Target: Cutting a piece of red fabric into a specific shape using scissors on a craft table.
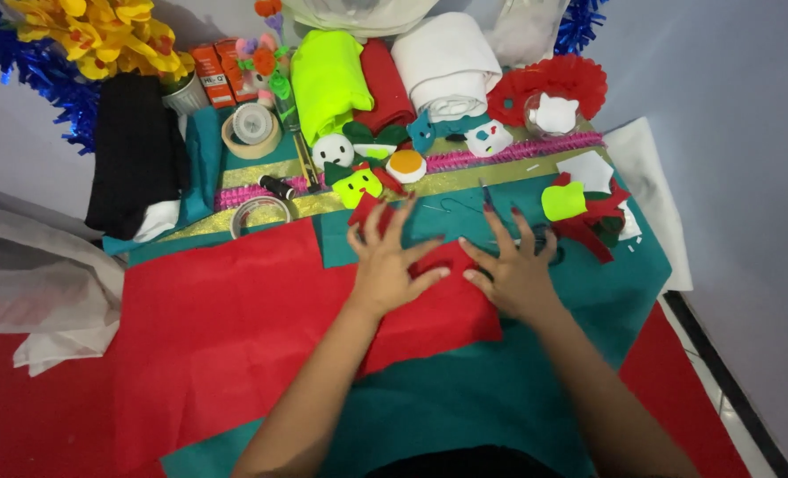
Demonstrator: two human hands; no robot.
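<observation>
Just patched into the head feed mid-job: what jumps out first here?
Both hands, the left hand and right hand, press flat with spread fingers on a large red felt sheet lying over teal felt. Behind them stand rolled felt bolts, a neon yellow-green roll and a white roll, with yellow artificial flowers at the far left.

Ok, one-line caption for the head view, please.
Both hands, left hand and right hand, press flat on a red felt sheet over teal felt, craft scraps behind.
</observation>
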